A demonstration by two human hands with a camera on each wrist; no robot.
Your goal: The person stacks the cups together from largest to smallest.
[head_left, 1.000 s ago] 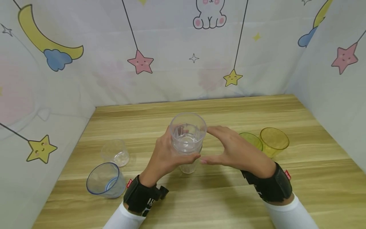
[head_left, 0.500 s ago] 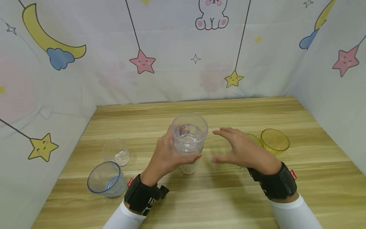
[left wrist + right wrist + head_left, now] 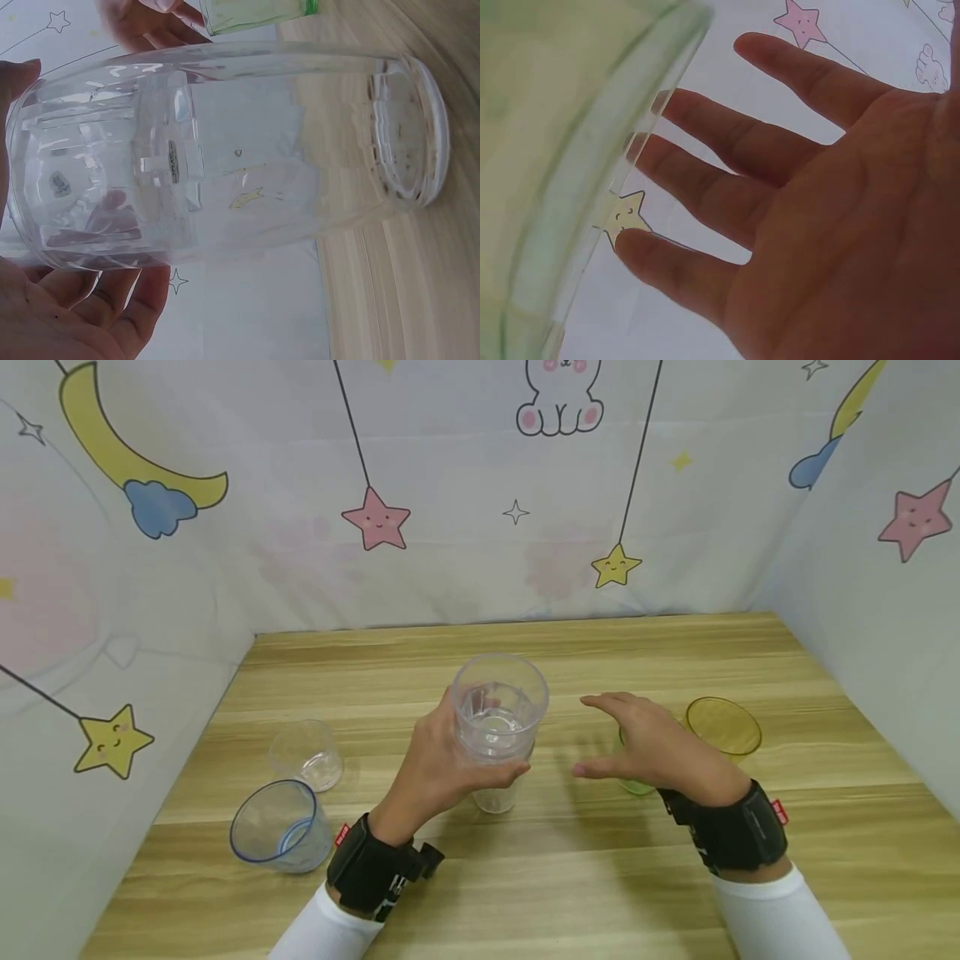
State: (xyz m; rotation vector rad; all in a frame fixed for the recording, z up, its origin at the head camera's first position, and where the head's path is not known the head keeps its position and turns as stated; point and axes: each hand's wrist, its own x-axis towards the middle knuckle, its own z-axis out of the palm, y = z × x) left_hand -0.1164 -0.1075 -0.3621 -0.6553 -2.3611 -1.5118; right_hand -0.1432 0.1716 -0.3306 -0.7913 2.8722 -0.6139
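Observation:
My left hand [image 3: 442, 760] grips a clear plastic cup [image 3: 504, 739] near the middle of the table, fingers and thumb wrapped around its upper part. In the left wrist view a second clear cup [image 3: 90, 172] sits nested inside the upper end of a taller clear cup [image 3: 262, 150], whose base points at the wood. My right hand [image 3: 652, 747] is apart from them, fingers spread and holding nothing. It hovers by a green cup [image 3: 637, 787], which it mostly covers in the head view. Close up, the green cup [image 3: 547, 150] overlaps some fingertips; contact cannot be told.
On the left of the wooden table [image 3: 420, 893] stand a small clear cup [image 3: 309, 760] and a blue-rimmed cup [image 3: 300, 847]. An amber cup [image 3: 723, 727] is at the right, beyond my right hand. A printed cloth [image 3: 450, 577] walls the table's back and sides.
My right hand has moved away from the clear cups to the right, towards the green cup. My left hand keeps its grip with little movement.

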